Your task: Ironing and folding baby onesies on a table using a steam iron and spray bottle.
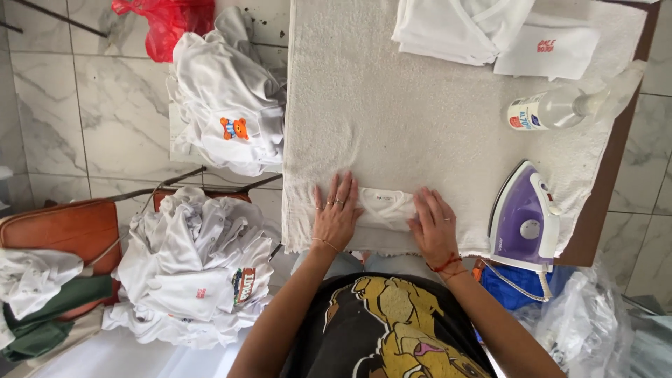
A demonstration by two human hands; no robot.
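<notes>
A small folded white garment (pixel 385 208) lies at the near edge of a white towel (pixel 392 112) spread over the table. My left hand (pixel 337 212) rests flat on the garment's left side, fingers spread, rings on them. My right hand (pixel 434 224) presses flat on its right side, a red thread bracelet at the wrist. Neither hand grips anything; both palms lie on the cloth.
A purple and white iron (pixel 526 218) stands right of my right hand. A clear spray bottle (pixel 560 107) lies beyond it. Folded white clothes (pixel 490 31) sit at the far edge. Heaps of white garments (pixel 227 98) (pixel 196 269) pile on the left.
</notes>
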